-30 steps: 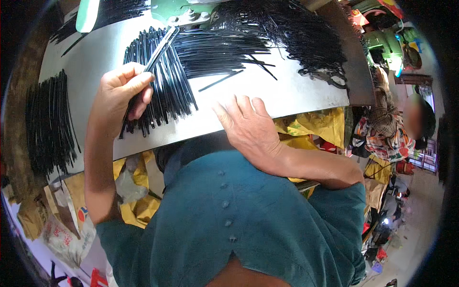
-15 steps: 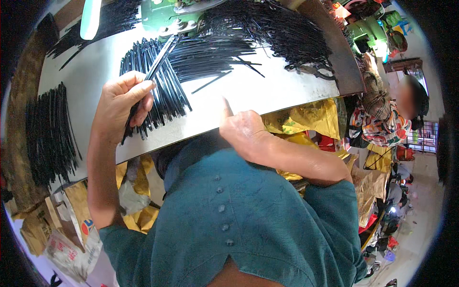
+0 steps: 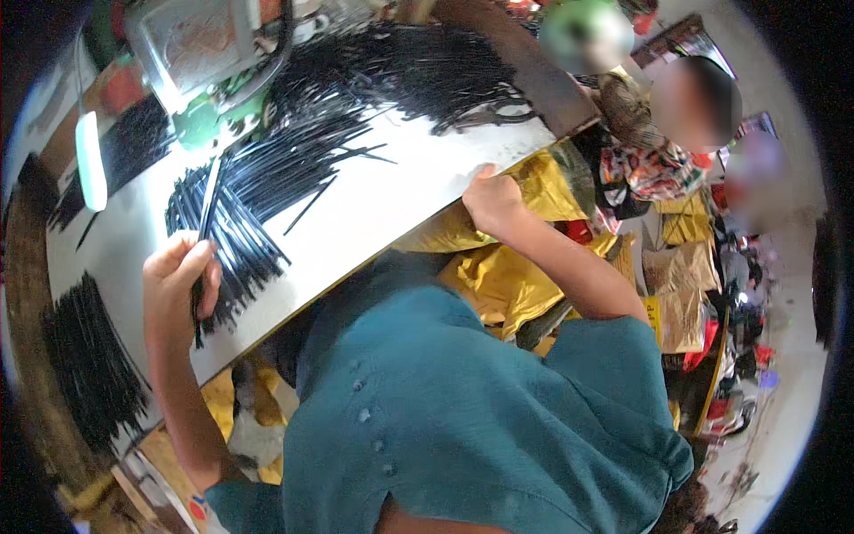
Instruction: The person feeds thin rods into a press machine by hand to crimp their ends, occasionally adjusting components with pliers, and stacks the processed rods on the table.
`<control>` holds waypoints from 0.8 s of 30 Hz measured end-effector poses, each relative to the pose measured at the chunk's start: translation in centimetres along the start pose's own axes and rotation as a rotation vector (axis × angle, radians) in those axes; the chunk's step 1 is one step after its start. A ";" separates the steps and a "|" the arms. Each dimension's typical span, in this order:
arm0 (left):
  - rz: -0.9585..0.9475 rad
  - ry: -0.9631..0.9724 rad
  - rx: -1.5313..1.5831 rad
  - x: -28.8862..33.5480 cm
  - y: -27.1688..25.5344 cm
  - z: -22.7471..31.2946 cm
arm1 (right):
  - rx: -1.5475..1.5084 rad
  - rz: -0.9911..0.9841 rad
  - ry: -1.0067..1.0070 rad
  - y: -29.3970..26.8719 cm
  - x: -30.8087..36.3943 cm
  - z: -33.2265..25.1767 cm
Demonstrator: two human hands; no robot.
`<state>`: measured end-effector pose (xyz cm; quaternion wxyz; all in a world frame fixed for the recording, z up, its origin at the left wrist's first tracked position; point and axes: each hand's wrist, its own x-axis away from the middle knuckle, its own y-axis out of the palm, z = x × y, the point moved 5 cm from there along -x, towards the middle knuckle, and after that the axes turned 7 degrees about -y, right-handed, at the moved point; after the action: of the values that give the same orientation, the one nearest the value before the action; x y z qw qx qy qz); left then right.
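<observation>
My left hand [image 3: 178, 280] is closed round a thin black strip [image 3: 210, 200] between thumb and fingers. The strip slants away from me, its far end at the foot of a small green machine [image 3: 200, 125]. Under and beside that hand lies a bundle of similar black strips [image 3: 245, 245], fanned out on the white tabletop [image 3: 405, 178]. My right hand [image 3: 494, 203] is closed in a fist at the table's front edge, thumb uppermost. Its curled fingers are partly hidden, so I cannot make out whether anything is in them.
More black strips [image 3: 409, 71] are heaped at the back, and another bundle [image 3: 93, 356] lies at the left. A white lamp [image 3: 91, 165] hangs over the far left. Yellow sacks [image 3: 507, 285] sit below the front edge. A co-worker in a patterned top [image 3: 645, 169] is at the right.
The view has shifted and turned. My right hand has moved right along the front edge, and its stretched forefinger is now curled in. My left hand still holds the strip.
</observation>
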<state>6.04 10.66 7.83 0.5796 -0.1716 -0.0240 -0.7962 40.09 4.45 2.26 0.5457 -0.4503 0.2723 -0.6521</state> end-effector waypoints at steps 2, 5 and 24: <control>0.006 0.027 0.046 -0.3 0.2 -0.1 | -0.100 -0.286 -0.029 2.9 1.1 2.5; -0.011 0.038 0.033 0.0 0.3 0.7 | -0.105 -0.203 -0.302 7.8 4.5 2.4; -0.191 0.008 -0.001 -2.3 6.0 2.4 | -1.007 0.404 -0.318 -5.8 -1.8 -1.8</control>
<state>12.89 11.39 8.45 0.5008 -0.1659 -0.0375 -0.8487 35.79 7.44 5.88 0.4118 -0.6866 0.5452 -0.2485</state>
